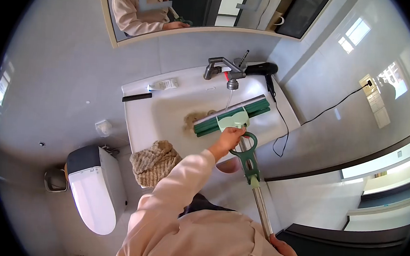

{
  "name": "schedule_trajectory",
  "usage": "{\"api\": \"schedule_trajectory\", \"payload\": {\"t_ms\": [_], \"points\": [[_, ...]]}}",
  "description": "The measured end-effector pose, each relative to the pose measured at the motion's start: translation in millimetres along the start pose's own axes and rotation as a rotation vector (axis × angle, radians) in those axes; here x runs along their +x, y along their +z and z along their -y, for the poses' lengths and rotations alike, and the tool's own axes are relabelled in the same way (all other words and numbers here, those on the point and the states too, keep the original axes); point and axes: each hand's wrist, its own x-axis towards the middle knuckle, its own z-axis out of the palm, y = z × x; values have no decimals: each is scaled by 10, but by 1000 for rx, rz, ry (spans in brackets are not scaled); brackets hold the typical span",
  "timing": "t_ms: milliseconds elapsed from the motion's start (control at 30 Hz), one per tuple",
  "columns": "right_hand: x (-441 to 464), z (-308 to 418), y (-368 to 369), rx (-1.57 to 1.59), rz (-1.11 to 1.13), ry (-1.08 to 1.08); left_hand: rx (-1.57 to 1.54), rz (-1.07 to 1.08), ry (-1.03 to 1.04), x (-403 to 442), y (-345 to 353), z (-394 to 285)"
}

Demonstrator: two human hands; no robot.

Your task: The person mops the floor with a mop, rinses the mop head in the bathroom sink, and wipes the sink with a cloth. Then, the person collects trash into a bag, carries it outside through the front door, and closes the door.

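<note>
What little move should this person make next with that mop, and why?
Perhaps the left hand should slide the green mop head along under the faucet: its thin stream seems to meet only one part, and brownish water lies in the sink.

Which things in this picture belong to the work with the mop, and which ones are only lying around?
In the job:
mop, held by left hand and right hand
faucet, with water running
washbasin, below the mop head

Lying about:
hair dryer
white tube
dark narrow bar
brown knitted item
</note>
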Motion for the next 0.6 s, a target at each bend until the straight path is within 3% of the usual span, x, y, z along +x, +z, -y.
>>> {"api": "schedule_trajectory", "payload": {"t_ms": [67, 167, 267, 300, 333, 400, 500, 600], "points": [[19, -18, 9, -42, -42, -17, 198, -242, 332, -255, 95, -84], [28, -10, -28, -163, -64, -64, 272, -362, 434, -865, 248, -400], [25, 74, -6, -175, 12, -23, 226, -293, 556, -1361, 508, -315], [128, 53, -40, -40, 95, -9, 252, -268, 638, -1493, 634, -179], [177, 34, -64, 94, 176, 8, 251, -267, 636, -1614, 672, -225], [119, 83, 7, 54, 129, -14, 316, -87, 592, -1826, 766, -432], [95, 68, 17, 6, 76, -1, 83, -177, 491, -1242, 610, -437], [202, 15, -84, -80, 58, -42, 288, -338, 598, -509, 361, -314]]}}
